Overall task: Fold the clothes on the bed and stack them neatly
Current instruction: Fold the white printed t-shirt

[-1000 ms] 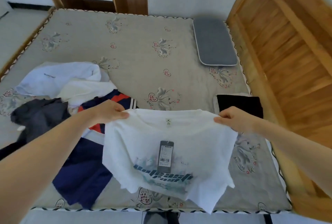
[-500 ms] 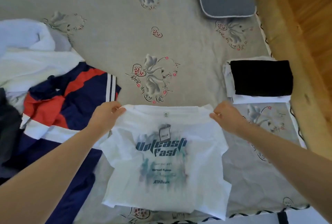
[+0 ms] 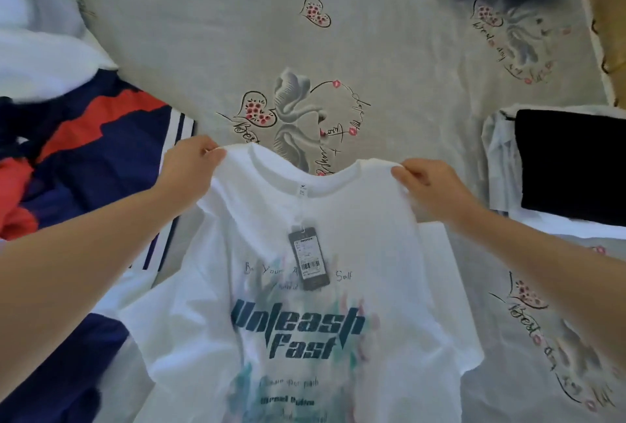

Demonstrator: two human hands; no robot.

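Both hands, left (image 3: 189,168) and right (image 3: 430,185), pinch one white T-shirt (image 3: 305,321) by its two shoulders.

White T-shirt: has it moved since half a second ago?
Yes. The white T-shirt stopped just short of the swan print before; now its collar overlaps the print's lower edge, so it moved away from the person.
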